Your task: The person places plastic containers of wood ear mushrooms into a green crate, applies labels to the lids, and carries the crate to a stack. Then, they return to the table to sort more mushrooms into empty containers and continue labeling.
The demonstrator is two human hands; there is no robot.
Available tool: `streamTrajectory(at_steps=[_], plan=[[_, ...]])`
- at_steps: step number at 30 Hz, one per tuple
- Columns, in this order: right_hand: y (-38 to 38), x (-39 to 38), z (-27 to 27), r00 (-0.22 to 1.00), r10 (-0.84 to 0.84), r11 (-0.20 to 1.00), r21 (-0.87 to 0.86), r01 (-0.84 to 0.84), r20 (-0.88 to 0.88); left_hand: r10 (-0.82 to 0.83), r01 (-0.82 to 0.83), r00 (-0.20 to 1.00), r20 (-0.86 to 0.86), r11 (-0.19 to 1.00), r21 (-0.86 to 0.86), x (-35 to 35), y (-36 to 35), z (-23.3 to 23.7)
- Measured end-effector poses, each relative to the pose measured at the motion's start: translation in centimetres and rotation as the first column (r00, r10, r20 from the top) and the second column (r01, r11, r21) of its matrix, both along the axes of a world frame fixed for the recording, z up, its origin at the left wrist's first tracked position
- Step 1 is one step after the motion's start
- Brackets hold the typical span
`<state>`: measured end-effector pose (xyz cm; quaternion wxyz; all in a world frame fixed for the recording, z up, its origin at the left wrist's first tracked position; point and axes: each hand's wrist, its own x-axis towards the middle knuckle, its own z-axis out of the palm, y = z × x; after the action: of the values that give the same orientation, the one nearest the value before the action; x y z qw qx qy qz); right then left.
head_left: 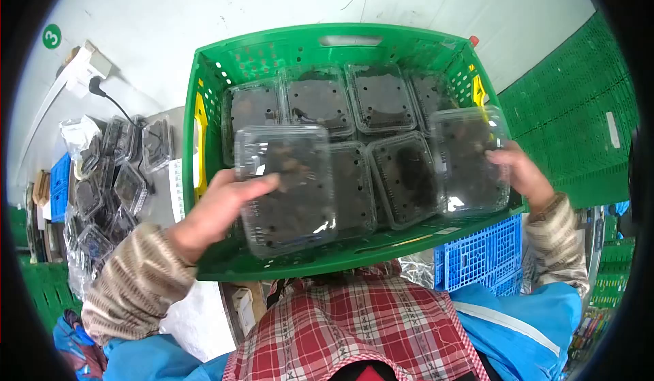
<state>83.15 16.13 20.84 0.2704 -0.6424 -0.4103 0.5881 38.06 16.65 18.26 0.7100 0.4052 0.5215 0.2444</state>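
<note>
A green crate [340, 262] with yellow side clips holds several clear plastic boxes [381, 98] of dark contents, set in rows. My left hand [221, 204] grips a clear box [293, 197] at its left side, thumb on the lid, over the crate's front left part. At the front right, my right hand [521, 170] has hold of another clear box [470, 163] by its right edge. Both held boxes are lidded and overlap the boxes behind them. The fingers under each held box are hidden.
More clear boxes [129, 187] lie piled on the left, beside a black cable [116, 101] and a white power socket [95, 61]. Blue crates [480, 255] stand below the green crate's front right. Large green crates [572, 115] are at the right. A white wall is behind.
</note>
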Motion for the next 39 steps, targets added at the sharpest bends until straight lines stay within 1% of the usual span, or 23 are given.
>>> streamTrajectory(at_steps=[2,4,5,7,9,10,11,12,13,15,17,18,21,23,25,26,27,29,30,32,33,37,39], plan=[[-0.4,1.1,-0.8,0.998,-0.039,0.998,-0.040,0.041,0.049,0.041,-0.042,0.999,-0.019,0.999,-0.031,-1.0,-0.4,-0.1],[-0.4,1.3,-3.7,0.995,-0.050,0.988,-0.148,0.037,-0.088,-0.043,0.008,0.942,-0.334,0.994,-0.106,-1.6,-0.9,-0.8],[0.1,2.1,-5.5,0.997,-0.001,0.955,-0.296,0.025,0.083,-0.016,-0.021,0.942,-0.336,0.994,-0.106,-1.8,-1.1,-2.3],[0.2,3.5,-7.7,0.960,0.132,0.989,-0.103,-0.109,0.247,0.095,0.033,0.901,-0.423,0.958,0.284,-2.4,-1.6,-5.8],[0.4,3.5,-8.3,0.808,0.198,0.980,-0.091,-0.177,0.555,0.155,0.237,0.716,-0.681,0.863,0.446,-1.8,-1.5,-4.7],[0.7,3.1,-8.1,0.855,0.198,0.980,-0.093,-0.175,0.480,0.165,0.210,0.667,-0.726,0.894,0.395,-1.0,-2.0,-4.2],[0.6,4.2,-9.2,0.894,0.182,0.983,-0.053,-0.176,0.409,0.207,0.477,0.538,-0.817,0.725,0.497,-1.0,-2.4,-5.6],[0.5,3.3,-8.5,0.816,0.238,0.971,-0.115,-0.209,0.526,0.359,0.677,0.352,-0.865,0.540,0.500,-0.5,-3.2,-5.6],[0.6,3.2,-8.1,0.825,0.288,0.958,-0.147,-0.248,0.486,0.227,0.531,0.637,-0.737,0.564,0.632,-1.2,-2.6,-4.7],[1.1,3.5,-8.9,0.802,0.332,0.942,-0.132,-0.309,0.496,0.488,0.282,0.750,-0.447,0.377,0.882,-3.4,-3.5,-0.9],[0.6,2.1,-8.0,0.845,0.141,0.990,-0.085,-0.113,0.515,0.811,-0.153,0.516,-0.276,0.405,0.902,-10.8,-4.2,-3.2],[0.6,2.0,-8.0,0.784,0.201,0.971,-0.017,-0.237,0.587,0.852,-0.250,0.343,-0.395,0.488,0.836,-14.9,-4.7,-6.0],[1.3,4.8,-10.3,0.719,0.140,0.953,0.105,-0.285,0.681,0.609,-0.389,-0.062,-0.790,0.715,0.581,-20.9,-6.7,-16.8],[1.3,4.6,-10.4,0.625,0.130,0.927,0.130,-0.353,0.770,0.421,-0.522,0.070,-0.904,0.788,0.327,-20.4,-7.2,-20.1],[1.7,3.3,-9.5,0.523,0.098,0.898,0.152,-0.413,0.847,0.506,-0.496,0.047,-0.861,0.760,0.420,-19.6,-7.7,-24.7],[2.4,1.2,-8.7,0.470,0.019,0.806,0.264,-0.529,0.882,0.543,-0.392,-0.173,-0.822,0.727,0.563,-18.7,-7.7,-25.4],[2.9,-1.2,-7.7,0.427,-0.074,0.690,0.355,-0.630,0.901,0.556,-0.380,-0.168,-0.814,0.725,0.574,-19.1,-7.6,-25.4],[3.7,-9.0,-4.0,0.667,0.003,0.686,0.484,-0.544,0.745,0.868,-0.678,0.161,-0.469,0.443,0.586,-21.1,-7.0,-24.5],[4.2,-12.1,-2.9,0.706,0.084,0.631,0.511,-0.584,0.703,0.948,-0.608,0.175,-0.266,0.316,0.728,-22.1,-6.6,-23.7],[4.9,-18.2,-0.3,0.722,0.220,0.487,0.568,-0.664,0.656,0.906,-0.637,0.420,0.048,0.256,0.727,-22.0,-6.6,-14.4],[5.0,-21.2,1.0,0.703,0.272,0.398,0.589,-0.704,0.657,0.869,-0.592,0.490,0.074,0.269,0.760,-22.1,-6.8,-10.4],[6.5,-29.6,1.5,0.775,0.518,0.313,0.763,-0.565,0.362,0.756,-0.610,0.604,0.253,0.234,0.757,-19.3,-7.7,2.4],[6.2,-32.7,2.3,0.780,0.587,0.395,0.764,-0.510,0.217,0.713,-0.588,0.640,0.285,0.216,0.779,-17.7,-7.9,5.2]])
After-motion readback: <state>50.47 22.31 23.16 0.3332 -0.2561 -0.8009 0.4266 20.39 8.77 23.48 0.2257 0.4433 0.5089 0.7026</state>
